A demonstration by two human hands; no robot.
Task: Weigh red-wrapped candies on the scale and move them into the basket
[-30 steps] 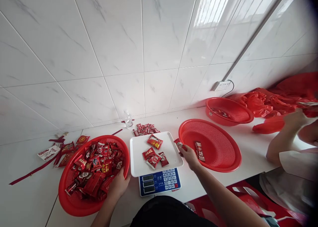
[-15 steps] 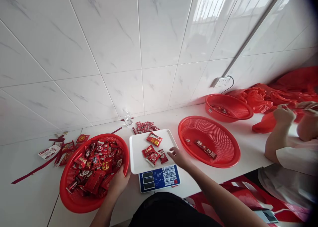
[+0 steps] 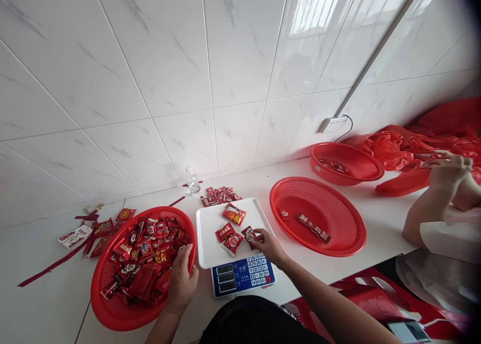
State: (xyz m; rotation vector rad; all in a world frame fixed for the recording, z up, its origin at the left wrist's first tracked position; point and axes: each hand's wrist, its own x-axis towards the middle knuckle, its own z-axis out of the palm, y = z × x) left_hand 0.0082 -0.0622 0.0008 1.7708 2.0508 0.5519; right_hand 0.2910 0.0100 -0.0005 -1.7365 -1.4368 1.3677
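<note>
On the white tray of the scale (image 3: 207, 233) lie several red snack packets, among them a red-and-gold packet (image 3: 233, 214) at the back. My right hand (image 3: 271, 247) has thumb and fingers closed on a small dark-red snack packet (image 3: 249, 235) at the tray's right side. My left hand (image 3: 183, 281) is at the right rim of a red plastic basket (image 3: 112, 320) heaped with red-wrapped snacks (image 3: 148, 253). Its fingers are stretched out and the thumb stands apart, with nothing held. The scale's blue keypad panel (image 3: 243, 275) faces me.
To the right, a red basket (image 3: 330, 206) holds a long packet and a small one. Another red basket (image 3: 347, 176) stands behind it. Small packets (image 3: 218, 195) and a clear bottle (image 3: 193, 182) sit near the wall. A co-worker's hands (image 3: 449, 171) are by red bags (image 3: 404, 183).
My right hand has moved left and closed on the dark-red snack packet, which is now lifted at one edge. My left hand has loosened from the basket rim. The co-worker's hands have shifted.
</note>
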